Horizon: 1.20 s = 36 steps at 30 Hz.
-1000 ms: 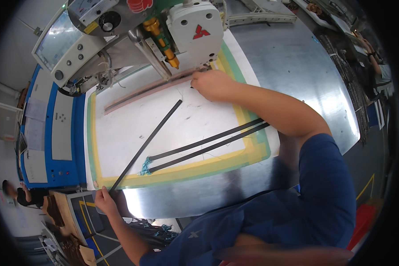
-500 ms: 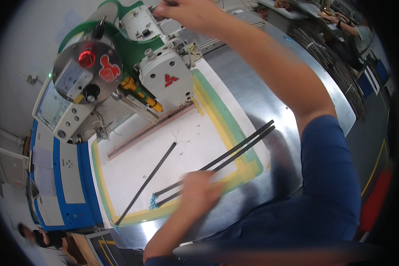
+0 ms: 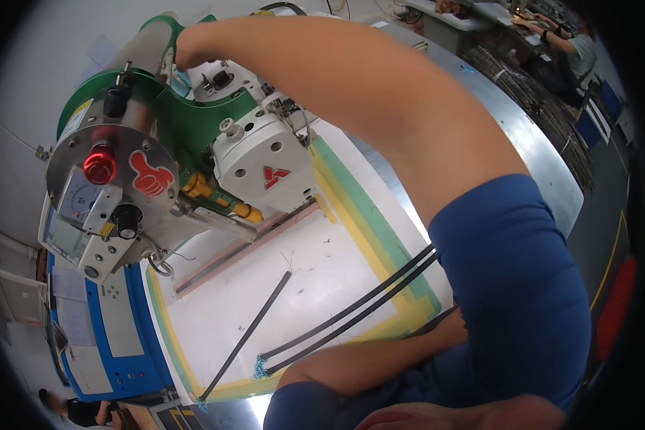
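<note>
My right arm reaches up and left across the sewing machine point(image 3: 254, 154). The right hand point(image 3: 186, 51) is behind its green housing near the metal cylinder, its fingers hidden. My left forearm lies low across the front; the left hand point(image 3: 451, 330) is mostly covered by my blue right sleeve, by the right ends of two long black strips point(image 3: 351, 309). What it holds cannot be seen. Tangled blue threads point(image 3: 261, 367) hang at the strips' left ends. A single black strip point(image 3: 247, 333) lies slantwise on the white sheet point(image 3: 322, 276), apart from both hands.
Green and yellow tape point(image 3: 369, 233) borders the sheet. A pinkish bar point(image 3: 229, 251) lies below the machine head. The blue control cabinet point(image 3: 136, 315) stands left. Bundled dark strips point(image 3: 530, 107) lie beyond the metal table point(image 3: 545, 150); another person point(image 3: 580, 57) works at the far right.
My right hand has moved left, behind the machine's green housing. My left hand has moved right along the long strips, under my right sleeve. The whole view has shifted.
</note>
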Motion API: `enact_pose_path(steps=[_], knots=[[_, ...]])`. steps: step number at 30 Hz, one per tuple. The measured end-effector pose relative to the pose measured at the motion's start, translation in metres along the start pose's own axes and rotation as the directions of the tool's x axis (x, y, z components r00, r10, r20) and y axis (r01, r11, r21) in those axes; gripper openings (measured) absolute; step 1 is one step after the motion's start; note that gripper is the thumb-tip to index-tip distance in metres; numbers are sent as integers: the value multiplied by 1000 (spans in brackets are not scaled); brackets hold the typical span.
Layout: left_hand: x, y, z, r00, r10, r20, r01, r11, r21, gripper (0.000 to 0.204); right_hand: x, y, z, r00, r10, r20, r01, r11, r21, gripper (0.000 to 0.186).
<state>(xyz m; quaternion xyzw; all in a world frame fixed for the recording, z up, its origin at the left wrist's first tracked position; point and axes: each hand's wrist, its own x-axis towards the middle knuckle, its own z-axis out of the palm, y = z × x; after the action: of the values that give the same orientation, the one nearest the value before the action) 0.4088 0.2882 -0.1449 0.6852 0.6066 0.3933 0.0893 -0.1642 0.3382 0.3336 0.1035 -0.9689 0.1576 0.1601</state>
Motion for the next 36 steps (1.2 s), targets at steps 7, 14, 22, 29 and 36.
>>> enact_pose_path(steps=[7, 14, 22, 29, 36], knots=[[6, 15, -54, 946, 68, 315, -140, 967, 211, 29, -23, 6, -3, 940, 45, 337, -163, 929, 332, 23], [8, 10, -52, 889, 72, 452, -217, 936, 277, 21, -49, -6, -15, 942, -67, 328, -14, 971, 238, 20], [5, 14, -65, 906, 20, 423, -189, 913, 361, 17, -67, -13, -14, 976, -138, 166, 141, 990, -10, 36], [30, 21, -137, 957, 277, -82, -241, 924, 298, 18, -81, -10, -19, 979, -150, 138, 161, 984, -71, 32], [30, 19, -135, 963, 268, -26, -248, 921, 300, 19, -90, 5, -12, 996, -88, 16, 88, 996, 21, 34]])
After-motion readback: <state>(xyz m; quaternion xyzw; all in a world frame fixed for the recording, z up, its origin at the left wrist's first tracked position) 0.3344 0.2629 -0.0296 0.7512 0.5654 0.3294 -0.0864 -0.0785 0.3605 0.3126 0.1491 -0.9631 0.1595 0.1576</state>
